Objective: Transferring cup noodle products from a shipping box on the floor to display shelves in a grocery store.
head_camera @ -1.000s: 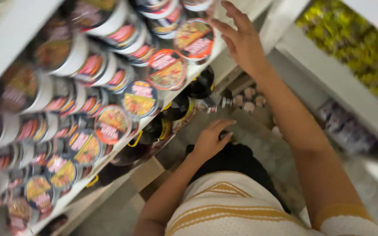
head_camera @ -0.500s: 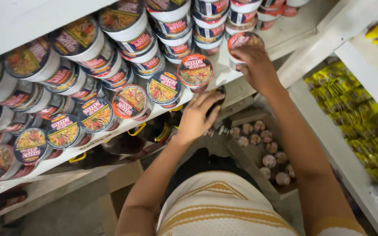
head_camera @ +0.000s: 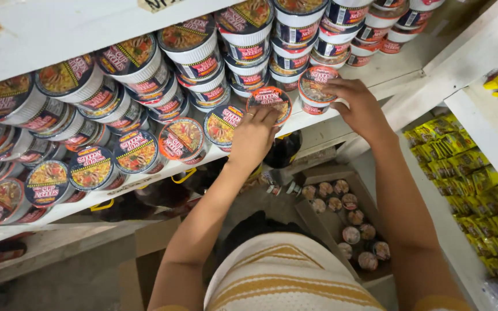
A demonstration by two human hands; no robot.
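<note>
Rows of instant noodle cups [head_camera: 180, 138] fill a white shelf [head_camera: 387, 72], stacked two or three high. My left hand [head_camera: 255, 135] rests its fingers on the lid of one front-row cup [head_camera: 269, 102]. My right hand [head_camera: 358, 106] grips the side of another cup [head_camera: 315, 86] at the shelf's front edge, just right of the left hand. Both arms reach up from a striped cream and yellow top [head_camera: 283, 276].
An open cardboard box [head_camera: 318, 222] with several more cups stands on the floor below. Yellow packets [head_camera: 474, 184] fill a lower rack at the right. Dark bottles [head_camera: 283, 152] sit under the shelf. Another cardboard flap [head_camera: 145, 253] lies at the lower left.
My left hand rose from the space below the shelf to the front-row cup. My right hand came down and right onto the cup at the shelf edge. The view tilted.
</note>
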